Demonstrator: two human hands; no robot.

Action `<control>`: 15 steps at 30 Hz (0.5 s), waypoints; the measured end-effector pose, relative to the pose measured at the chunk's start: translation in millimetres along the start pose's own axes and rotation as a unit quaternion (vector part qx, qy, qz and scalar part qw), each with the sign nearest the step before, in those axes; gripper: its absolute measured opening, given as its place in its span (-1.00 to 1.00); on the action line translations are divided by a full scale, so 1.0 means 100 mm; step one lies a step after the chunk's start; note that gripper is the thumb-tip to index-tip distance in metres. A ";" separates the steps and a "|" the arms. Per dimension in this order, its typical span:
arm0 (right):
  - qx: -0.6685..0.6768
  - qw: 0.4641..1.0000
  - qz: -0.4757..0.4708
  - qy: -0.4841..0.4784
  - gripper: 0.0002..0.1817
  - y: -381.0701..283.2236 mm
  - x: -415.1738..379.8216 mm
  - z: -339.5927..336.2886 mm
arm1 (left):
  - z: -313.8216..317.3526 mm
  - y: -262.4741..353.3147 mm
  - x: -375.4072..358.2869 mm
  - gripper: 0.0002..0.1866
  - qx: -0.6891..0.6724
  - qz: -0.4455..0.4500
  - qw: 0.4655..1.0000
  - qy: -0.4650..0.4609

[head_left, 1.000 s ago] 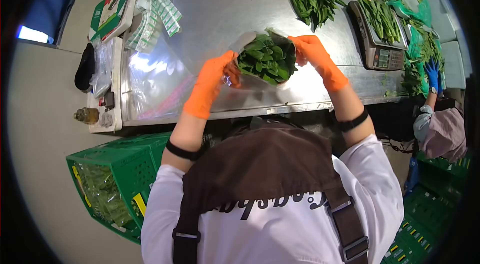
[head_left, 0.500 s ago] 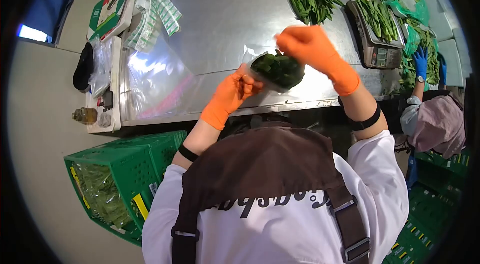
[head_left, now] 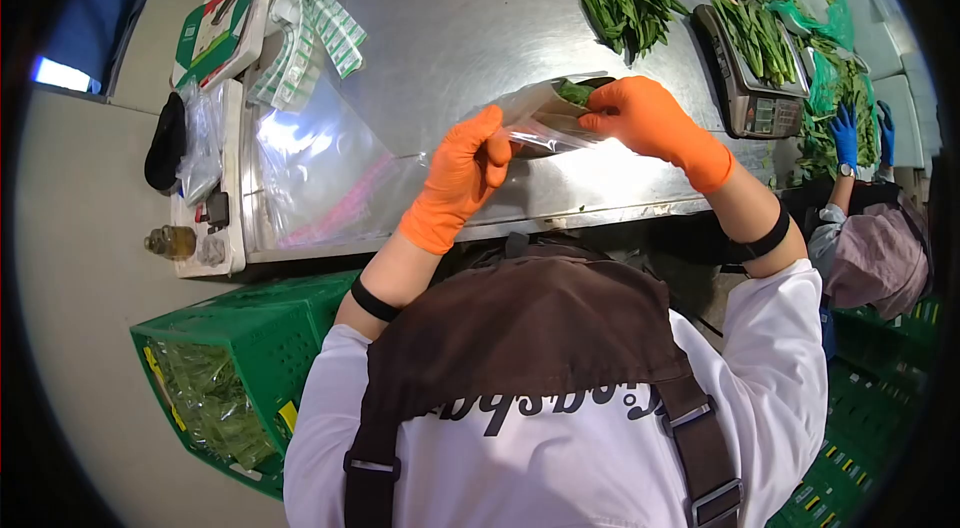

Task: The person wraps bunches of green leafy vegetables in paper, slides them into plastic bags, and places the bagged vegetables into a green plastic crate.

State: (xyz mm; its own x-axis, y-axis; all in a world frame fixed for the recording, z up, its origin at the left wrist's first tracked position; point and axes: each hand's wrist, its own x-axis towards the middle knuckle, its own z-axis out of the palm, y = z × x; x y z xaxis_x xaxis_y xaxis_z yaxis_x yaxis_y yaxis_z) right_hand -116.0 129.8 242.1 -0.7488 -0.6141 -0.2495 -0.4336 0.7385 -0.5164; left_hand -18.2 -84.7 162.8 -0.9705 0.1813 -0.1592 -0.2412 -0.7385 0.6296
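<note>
Two orange-gloved hands hold a clear bag (head_left: 540,118) of greens above the near edge of the steel table (head_left: 470,18). The left hand (head_left: 462,173) pinches the bag's near-left end, fingers closed on the plastic; the right hand (head_left: 645,118) grips the far-right end, closed over it where the dark leaves show. The bag lies almost flat between them, lifted just off the table. Left of the hands a stack of clear bags (head_left: 320,158) lies on the table, with a strip of labels (head_left: 310,38) farther back. Loose bunches of greens (head_left: 625,3) lie at the far right, beside a scale (head_left: 750,78) heaped with more. Near left, below the table, stands a green crate (head_left: 250,368) with bagged greens. At far right a co-worker's blue-gloved hand (head_left: 846,133) rests among greens.
</note>
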 end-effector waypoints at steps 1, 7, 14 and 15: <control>-0.023 1.000 -0.002 0.015 -0.69 0.02 0.01 -0.02 | 0.07 0.08 -0.02 -0.55 -0.001 0.000 1.000 -0.001; -0.133 0.859 -0.357 0.343 -0.76 -0.36 -0.16 0.09 | 0.25 0.39 -0.37 -0.39 0.083 -0.049 0.987 0.131; 0.123 0.816 -0.316 0.467 -0.69 -0.06 0.18 -0.87 | -0.10 -0.06 -0.12 -0.51 0.157 -0.175 0.957 0.172; 0.142 0.714 -0.385 0.568 -0.73 -0.09 0.14 -1.13 | -0.06 -0.02 -0.16 -0.51 0.189 -0.171 0.954 0.157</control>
State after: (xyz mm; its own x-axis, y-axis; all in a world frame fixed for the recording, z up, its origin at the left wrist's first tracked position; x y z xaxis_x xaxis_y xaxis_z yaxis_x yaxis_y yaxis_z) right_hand -178.9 146.2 335.6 -0.3368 -0.0664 0.9392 -0.9372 0.1193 -0.3276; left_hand -2.4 -89.7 159.4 -0.7998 0.1221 -0.5878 -0.5858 -0.3731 0.7195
